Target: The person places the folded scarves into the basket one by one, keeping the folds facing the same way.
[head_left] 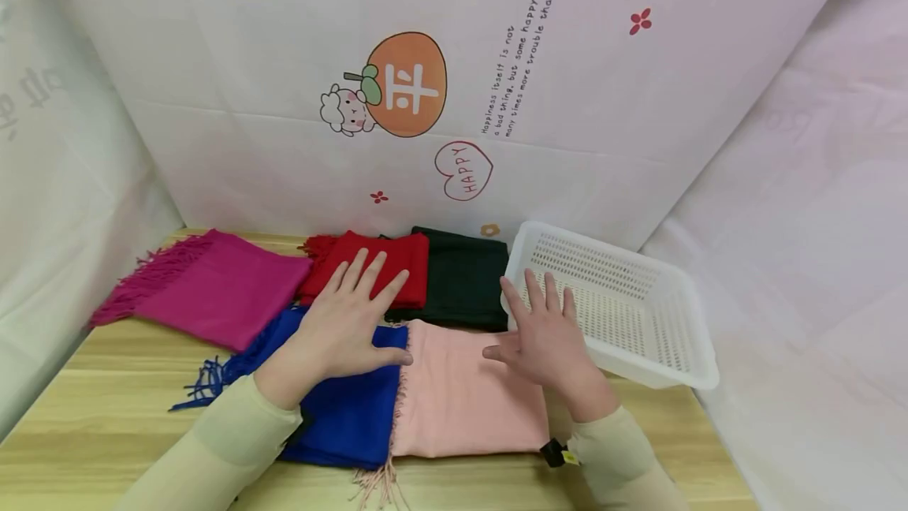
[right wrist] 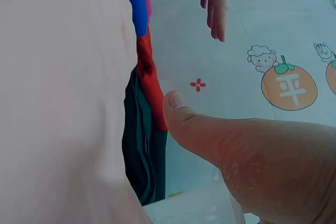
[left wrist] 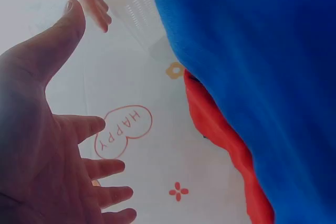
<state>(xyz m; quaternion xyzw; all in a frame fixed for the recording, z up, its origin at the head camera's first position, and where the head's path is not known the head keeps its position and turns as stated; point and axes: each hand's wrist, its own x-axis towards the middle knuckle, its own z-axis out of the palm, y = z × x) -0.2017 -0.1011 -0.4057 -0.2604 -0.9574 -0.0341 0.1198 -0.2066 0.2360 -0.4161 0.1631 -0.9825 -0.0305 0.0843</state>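
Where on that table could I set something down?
Bare wood shows at the near left, bordered by the magenta cloth, blue cloth and left sleeve, and near right, between the white basket and right sleeve. The red cloth, green cloth and pink cloth crowd the middle.

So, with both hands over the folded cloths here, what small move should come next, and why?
I'd probably lower the right hand to grip the folded, fringed pale-pink cloth: that hand and the left hand are spread and hold nothing, the cloth lies nearest the right, and the white perforated plastic basket beside it looks bare inside.
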